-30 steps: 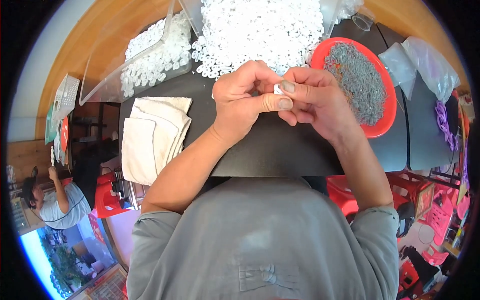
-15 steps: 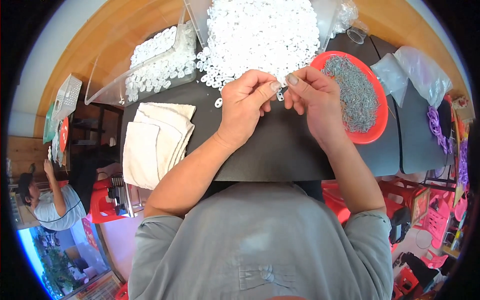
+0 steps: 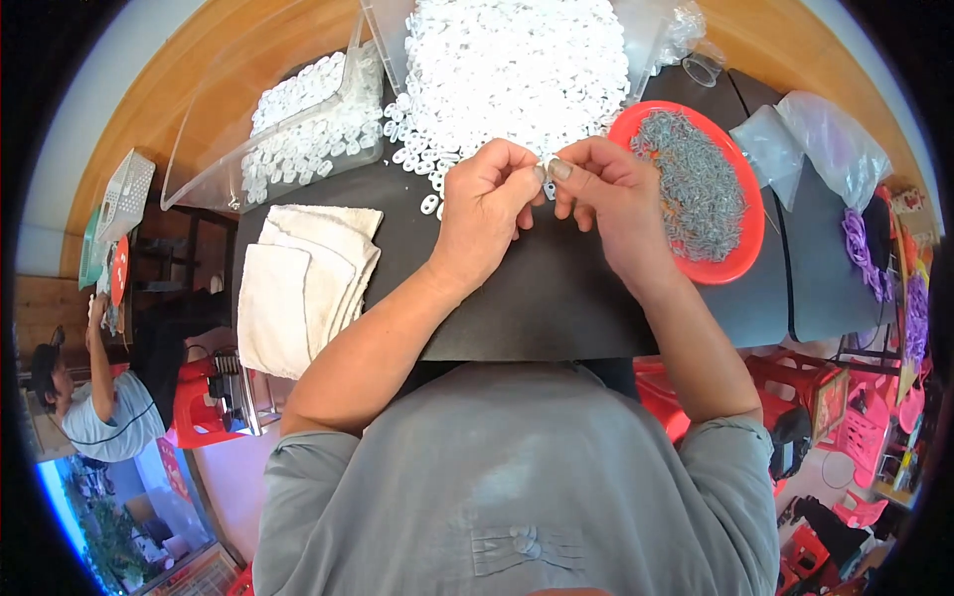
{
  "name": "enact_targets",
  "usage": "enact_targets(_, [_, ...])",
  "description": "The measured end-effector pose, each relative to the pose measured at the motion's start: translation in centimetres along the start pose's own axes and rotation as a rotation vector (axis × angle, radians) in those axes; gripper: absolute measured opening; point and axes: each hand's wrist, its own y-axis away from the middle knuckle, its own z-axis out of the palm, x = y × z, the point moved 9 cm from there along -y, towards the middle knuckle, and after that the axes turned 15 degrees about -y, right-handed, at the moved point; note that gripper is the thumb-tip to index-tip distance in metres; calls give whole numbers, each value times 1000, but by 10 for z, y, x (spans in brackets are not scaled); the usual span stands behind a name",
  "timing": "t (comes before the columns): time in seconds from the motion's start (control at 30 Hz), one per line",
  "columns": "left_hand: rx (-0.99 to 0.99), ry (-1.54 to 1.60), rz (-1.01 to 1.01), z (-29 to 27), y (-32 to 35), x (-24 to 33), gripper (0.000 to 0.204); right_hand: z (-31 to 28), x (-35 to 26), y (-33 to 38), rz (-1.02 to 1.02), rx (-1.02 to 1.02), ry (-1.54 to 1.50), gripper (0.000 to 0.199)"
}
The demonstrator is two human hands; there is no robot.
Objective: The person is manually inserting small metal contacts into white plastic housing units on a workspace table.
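Note:
My left hand (image 3: 487,214) and my right hand (image 3: 608,194) meet fingertip to fingertip over the black table (image 3: 527,308). Between them they pinch one small white plastic piece (image 3: 546,167), mostly hidden by the fingers. Just beyond the fingertips lies a big heap of white plastic pieces (image 3: 517,70). A red round tray (image 3: 740,260) filled with small grey metal parts (image 3: 691,184) sits right beside my right hand.
A clear plastic bin (image 3: 298,129) with more white pieces stands at the back left. A folded white cloth (image 3: 298,283) lies at the table's left edge. Clear plastic bags (image 3: 825,139) lie at the right. Another person (image 3: 94,397) stands far left; red stools (image 3: 845,417) are below right.
Both hands have shifted slightly toward the white heap while staying together on the small piece. The view has tilted a little.

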Motion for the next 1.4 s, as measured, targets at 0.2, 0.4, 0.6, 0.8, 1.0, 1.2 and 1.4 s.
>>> enact_targets(0.2, [-23, -5, -18, 1, 0, -1, 13, -4, 1, 0, 8, 5, 17, 13])
enact_targets(0.4, [-4, 34, -26, 0, 0, -1, 15, 4, -1, 2, -12, -5, 13, 15])
enact_targets(0.6, [-16, -38, 15, 1, -1, -2, 14, 2, 5, 2, 36, -2, 75, 17])
enact_targets(0.8, [5, -59, 67, 1, 1, 3, 14, 1, 2, 4, -4, 6, 23, 18])
enact_targets(1.0, [57, 30, 33, -14, -4, 2, 13, -12, -7, -1, -37, 50, 60, 17])
enact_targets(1.2, [59, 36, 13, -5, -1, 8, 11, -4, -9, -1, -74, 25, 4, 14])
enact_targets(1.4, [28, 49, 23, -3, -1, 5, 12, -5, -12, 1, -101, 18, 125, 12])
